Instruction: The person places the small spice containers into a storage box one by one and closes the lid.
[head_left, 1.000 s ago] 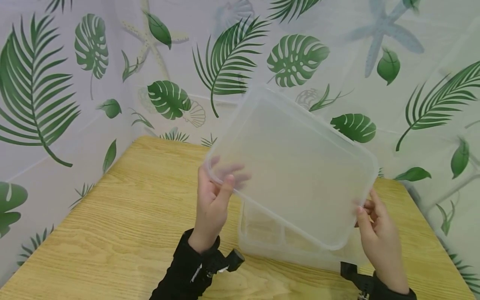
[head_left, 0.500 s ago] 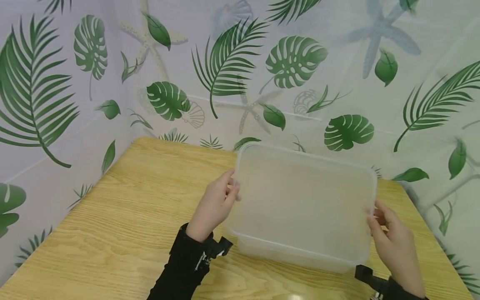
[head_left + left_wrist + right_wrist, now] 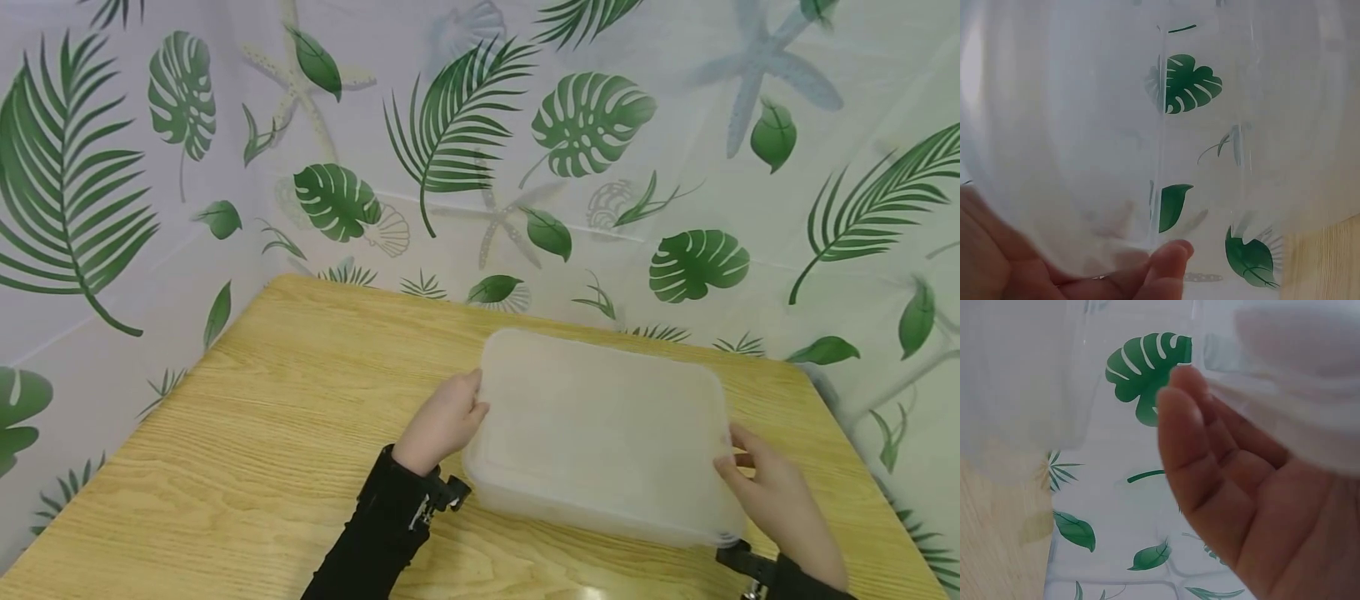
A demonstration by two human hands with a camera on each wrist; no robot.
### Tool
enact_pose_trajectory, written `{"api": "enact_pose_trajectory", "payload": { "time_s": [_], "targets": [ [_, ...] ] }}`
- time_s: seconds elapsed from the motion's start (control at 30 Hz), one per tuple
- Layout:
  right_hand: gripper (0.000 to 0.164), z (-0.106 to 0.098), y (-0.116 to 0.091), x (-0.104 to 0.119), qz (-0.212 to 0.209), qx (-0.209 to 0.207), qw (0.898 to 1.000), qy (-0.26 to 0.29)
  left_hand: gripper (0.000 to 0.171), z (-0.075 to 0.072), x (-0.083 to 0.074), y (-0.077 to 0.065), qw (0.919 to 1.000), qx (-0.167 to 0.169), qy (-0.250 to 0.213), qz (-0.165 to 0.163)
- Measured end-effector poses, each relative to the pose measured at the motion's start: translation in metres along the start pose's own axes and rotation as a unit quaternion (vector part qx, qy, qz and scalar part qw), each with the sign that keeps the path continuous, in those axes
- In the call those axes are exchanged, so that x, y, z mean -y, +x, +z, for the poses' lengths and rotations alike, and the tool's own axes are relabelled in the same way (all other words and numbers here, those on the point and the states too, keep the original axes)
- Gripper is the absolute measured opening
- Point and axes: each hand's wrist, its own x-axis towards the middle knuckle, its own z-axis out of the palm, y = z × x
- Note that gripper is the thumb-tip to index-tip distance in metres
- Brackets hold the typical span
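A translucent, frosted plastic lid (image 3: 600,417) lies over a matching rectangular food container (image 3: 577,521) on the table. My left hand (image 3: 442,421) pinches the lid's left edge between thumb and fingers. At the opposite short edge, my right hand (image 3: 783,500) holds the lid the same way. In the left wrist view a gap shows between the lid (image 3: 1054,125) and the container (image 3: 1310,125). The right wrist view also has the container (image 3: 1022,375) apart from the lid's edge (image 3: 1310,431). From above, the lid hides the container's inside.
The wood-grain table (image 3: 285,417) stretches left of and behind the container. A white sheet with printed green leaves (image 3: 600,125) hangs along the table's back and sides. Black cameras are strapped at both sleeved wrists.
The lid, raised and tilted above the container earlier, has come down level over it. My left hand has moved from its lower left corner to the left edge; both hands are lower.
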Motion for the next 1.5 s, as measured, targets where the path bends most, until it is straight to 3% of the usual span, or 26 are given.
{"api": "enact_pose_trajectory", "payload": {
  "time_s": [0.2, 0.43, 0.67, 0.97, 1.23, 1.5],
  "targets": [
    [0.060, 0.002, 0.003, -0.002, -0.003, 0.037, 0.999, -0.012, 0.029, 0.004, 0.002, 0.000, 0.9994, 0.025, 0.008, -0.022],
    [0.051, 0.005, 0.004, -0.004, -0.010, 0.061, 0.998, -0.027, 0.046, 0.009, 0.001, 0.001, 0.9954, 0.070, 0.023, -0.061],
    [0.047, 0.007, 0.007, -0.005, -0.010, 0.079, 0.997, -0.017, 0.045, 0.014, 0.001, 0.001, 0.9928, 0.090, 0.029, -0.073],
    [0.045, 0.007, 0.008, -0.008, -0.011, 0.107, 0.994, -0.009, 0.045, 0.018, -0.003, 0.003, 0.9916, 0.094, 0.047, -0.076],
    [0.047, 0.009, 0.007, -0.013, 0.000, 0.094, 0.996, -0.003, 0.046, 0.018, 0.001, 0.004, 0.9927, 0.090, 0.050, -0.064],
    [0.061, 0.004, 0.002, -0.024, 0.015, 0.144, 0.988, 0.050, 0.048, 0.018, 0.003, 0.004, 0.9932, 0.088, 0.042, -0.064]
  ]
}}
